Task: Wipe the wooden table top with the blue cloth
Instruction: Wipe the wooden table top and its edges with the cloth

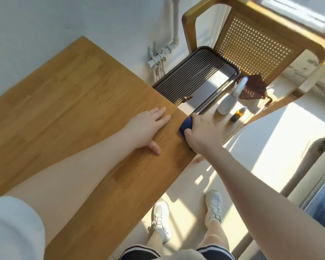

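1. The right hand (201, 132) is curled over the blue cloth (186, 125), gripping it bunched up and pressing it down right at the corner edge of the wooden counter (68, 94). Only a bit of the cloth pokes out on the thumb side, the rest is hidden under the palm.

2. The left hand (148, 128) is lying flat with fingers spread, just beside the cloth hand. It holds nothing, so I'd guess it's just bracing.

3. Progress-wise, honestly hard to call. The wood shows no wet streaks or obvious dirt, so I can't tell which parts have been wiped. With the cloth sitting at the corner, my guess is it's either starting or ending a pass.

4. Left to do, as far as I can judge: the big stretch of counter out past the left hand.

5. Beyond the cloth hand sit a slatted tray (195, 76) and a white spray bottle (231, 96), off the wood.
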Available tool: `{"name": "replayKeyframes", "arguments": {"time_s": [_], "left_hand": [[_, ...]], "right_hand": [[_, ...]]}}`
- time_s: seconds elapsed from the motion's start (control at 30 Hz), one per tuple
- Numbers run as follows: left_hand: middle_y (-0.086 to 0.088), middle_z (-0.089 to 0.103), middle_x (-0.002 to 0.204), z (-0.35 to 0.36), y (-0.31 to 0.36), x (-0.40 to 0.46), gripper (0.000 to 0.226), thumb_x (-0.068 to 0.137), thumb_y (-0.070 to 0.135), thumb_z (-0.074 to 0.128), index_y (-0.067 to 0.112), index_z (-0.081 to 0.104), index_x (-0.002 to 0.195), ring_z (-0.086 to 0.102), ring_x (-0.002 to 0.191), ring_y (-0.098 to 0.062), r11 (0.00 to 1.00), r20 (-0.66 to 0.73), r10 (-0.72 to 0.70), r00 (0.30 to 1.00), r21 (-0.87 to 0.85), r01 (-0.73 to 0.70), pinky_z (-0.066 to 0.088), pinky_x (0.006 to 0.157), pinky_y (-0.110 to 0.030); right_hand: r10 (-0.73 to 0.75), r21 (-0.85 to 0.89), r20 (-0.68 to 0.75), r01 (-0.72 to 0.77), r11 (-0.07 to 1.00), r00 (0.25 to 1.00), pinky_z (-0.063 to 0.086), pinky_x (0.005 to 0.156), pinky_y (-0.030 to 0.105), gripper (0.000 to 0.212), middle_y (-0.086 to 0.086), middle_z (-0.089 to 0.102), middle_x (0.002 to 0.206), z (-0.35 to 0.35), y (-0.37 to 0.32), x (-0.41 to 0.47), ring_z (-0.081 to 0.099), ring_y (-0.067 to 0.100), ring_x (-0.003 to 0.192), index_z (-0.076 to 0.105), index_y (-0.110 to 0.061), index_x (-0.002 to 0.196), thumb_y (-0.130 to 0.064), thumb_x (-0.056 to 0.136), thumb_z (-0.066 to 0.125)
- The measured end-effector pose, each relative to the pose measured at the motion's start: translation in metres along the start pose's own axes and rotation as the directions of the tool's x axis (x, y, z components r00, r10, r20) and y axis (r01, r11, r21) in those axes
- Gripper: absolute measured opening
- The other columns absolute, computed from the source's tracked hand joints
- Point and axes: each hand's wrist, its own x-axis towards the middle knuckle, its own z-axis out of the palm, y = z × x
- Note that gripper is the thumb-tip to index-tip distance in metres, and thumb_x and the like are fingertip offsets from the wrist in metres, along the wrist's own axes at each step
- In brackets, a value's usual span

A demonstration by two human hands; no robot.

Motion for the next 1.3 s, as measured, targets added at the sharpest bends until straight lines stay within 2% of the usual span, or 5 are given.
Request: {"name": "replayKeyframes", "arguments": {"time_s": [0.23, 0.43, 0.57, 1.07, 1.3], "left_hand": [[-0.016, -0.028, 0.152, -0.004, 0.019, -0.002, 0.149, 0.047, 0.068, 0.075, 0.004, -0.017, 0.146, -0.013, 0.144, -0.03, 0.915, -0.014, -0.396, 0.918, 0.08, 0.396, 0.003, 0.118, -0.042], [-0.018, -0.026, 0.152, -0.011, 0.014, 0.001, 0.159, 0.039, 0.07, 0.078, 0.007, -0.023, 0.144, -0.014, 0.144, -0.032, 0.848, 0.111, -0.515, 0.85, -0.076, 0.524, 0.002, 0.118, -0.044], [-0.015, -0.024, 0.154, 0.0, 0.011, -0.004, 0.158, 0.038, 0.074, 0.075, 0.01, -0.021, 0.146, -0.011, 0.145, -0.029, 0.784, 0.165, -0.579, 0.798, -0.157, 0.601, 0.002, 0.118, -0.043], [-0.009, -0.027, 0.153, 0.017, -0.003, -0.004, 0.155, 0.037, 0.078, 0.071, 0.016, -0.02, 0.146, -0.016, 0.144, -0.022, 0.764, 0.151, -0.565, 0.811, -0.277, 0.583, -0.006, 0.116, -0.038], [-0.011, -0.029, 0.152, 0.017, -0.002, -0.003, 0.154, 0.04, 0.079, 0.069, 0.014, -0.021, 0.146, -0.018, 0.143, -0.024, 0.775, 0.158, -0.551, 0.82, -0.269, 0.572, -0.008, 0.116, -0.038]], "right_hand": [[-0.312, 0.186, 0.347, 0.261, 0.947, 0.884, 0.043, 0.087, 0.036, 0.058, 0.006, 0.043, 0.136, -0.011, -0.015, 0.062, 0.049, 0.025, 0.111, 0.03, -0.017, 0.136, -0.031, 0.081, 0.044], [-0.402, 0.331, 0.428, 0.274, 0.903, 0.809, 0.051, 0.081, 0.046, 0.06, -0.001, 0.054, 0.118, -0.029, 0.032, 0.033, 0.057, 0.018, 0.095, 0.038, -0.027, 0.123, -0.031, 0.063, 0.046], [-0.419, 0.267, 0.446, 0.329, 0.906, 0.791, 0.034, 0.103, 0.037, 0.069, 0.006, 0.024, 0.153, -0.023, 0.004, 0.059, 0.036, 0.024, 0.131, 0.012, -0.019, 0.147, -0.023, 0.086, 0.044], [-0.527, 0.42, 0.306, 0.385, 0.822, 0.793, 0.031, 0.106, 0.032, 0.072, 0.005, 0.034, 0.147, -0.005, -0.028, 0.098, 0.035, 0.02, 0.133, 0.019, -0.012, 0.145, -0.029, 0.088, 0.06], [-0.599, 0.277, 0.279, 0.535, 0.799, 0.75, 0.011, 0.117, 0.037, 0.072, 0.007, 0.017, 0.155, 0.012, -0.056, 0.129, 0.008, 0.023, 0.143, 0.015, -0.009, 0.147, -0.032, 0.091, 0.054]]}}
